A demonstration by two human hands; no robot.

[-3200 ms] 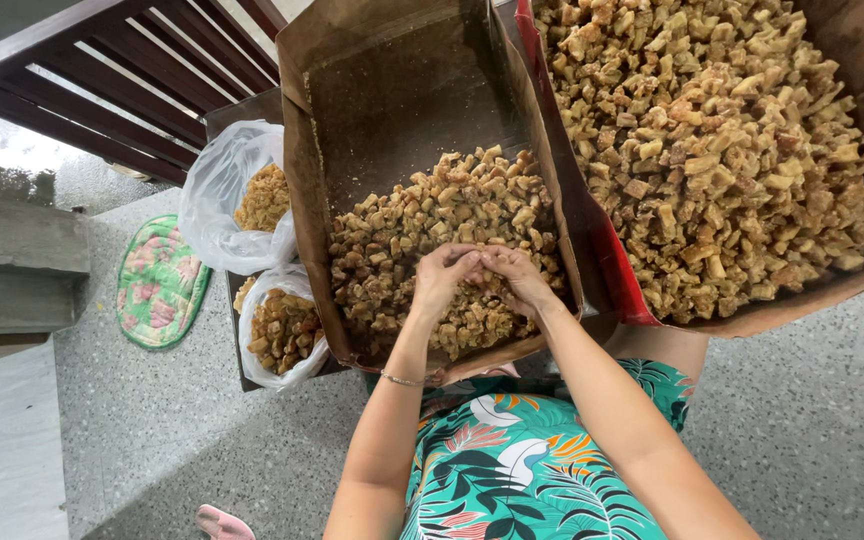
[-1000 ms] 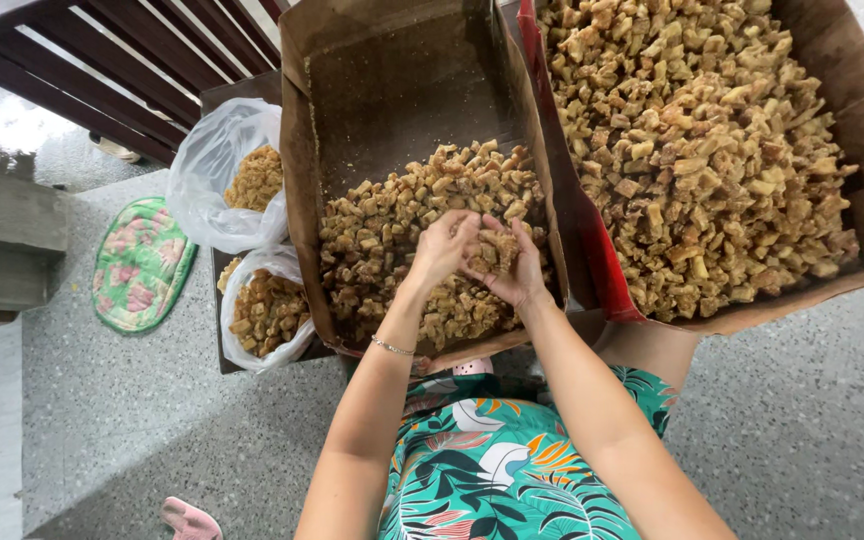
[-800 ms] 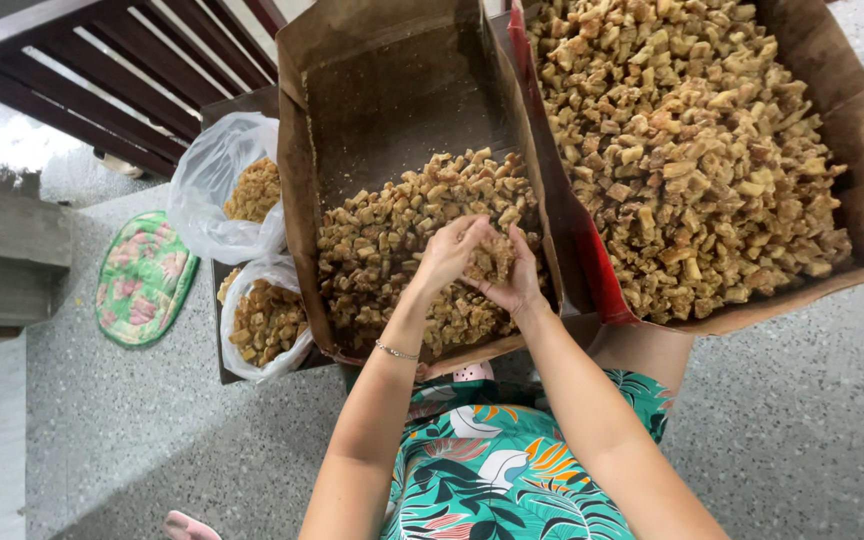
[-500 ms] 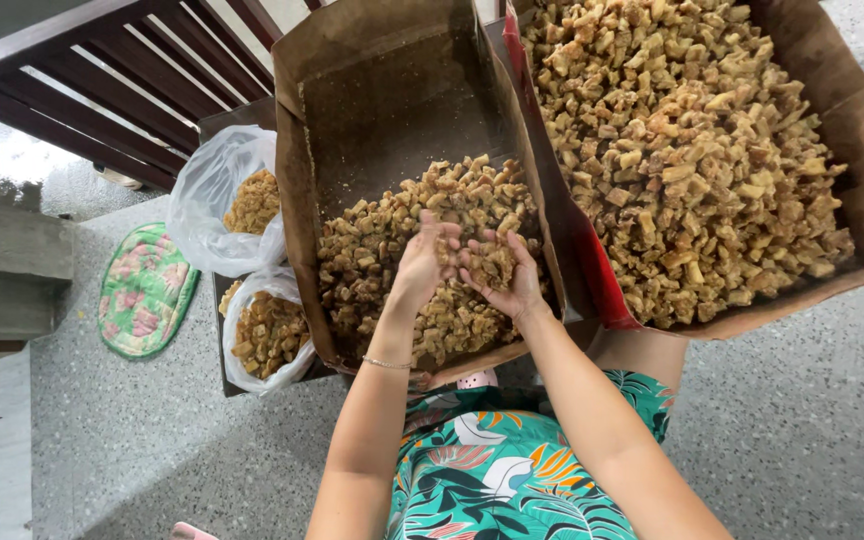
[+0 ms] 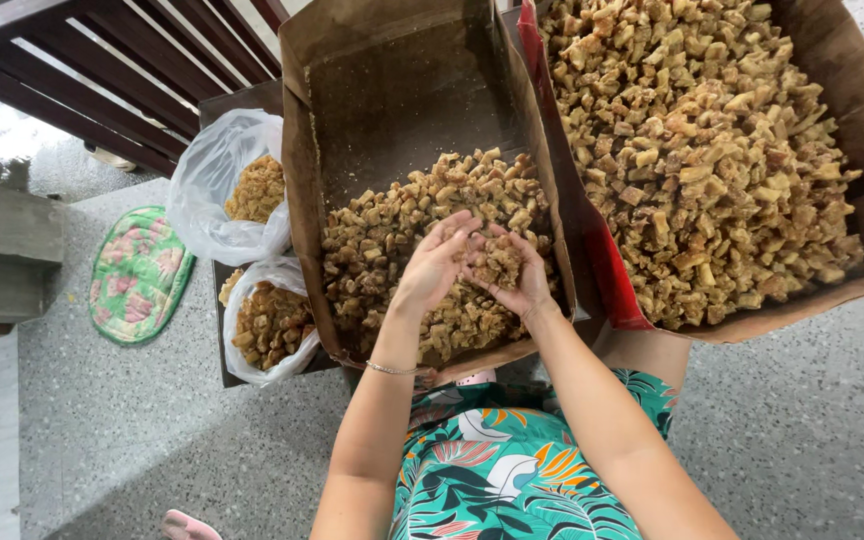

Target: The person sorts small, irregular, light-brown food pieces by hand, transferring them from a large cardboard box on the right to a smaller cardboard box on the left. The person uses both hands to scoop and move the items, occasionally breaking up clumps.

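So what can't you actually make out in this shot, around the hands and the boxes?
Head view only:
- The palm of the left hand: it faces away from the camera.
- The floor of the middle box near the hands: brown chunks cover it.
- How deep the pile in the right box goes: only the top layer shows, and the frame edge cuts the box.
- The lower bag: the middle box hides its right side.

Two hands, the left hand (image 5: 435,262) and the right hand (image 5: 512,275), are in the near box. Two open cardboard boxes of brown fried pieces: one in the middle (image 5: 299,200), one larger on the right (image 5: 857,120). Two clear plastic bags of the same pieces sit on the left, one far (image 5: 214,190), one near (image 5: 252,345). One green floral mat (image 5: 137,275) lies far left
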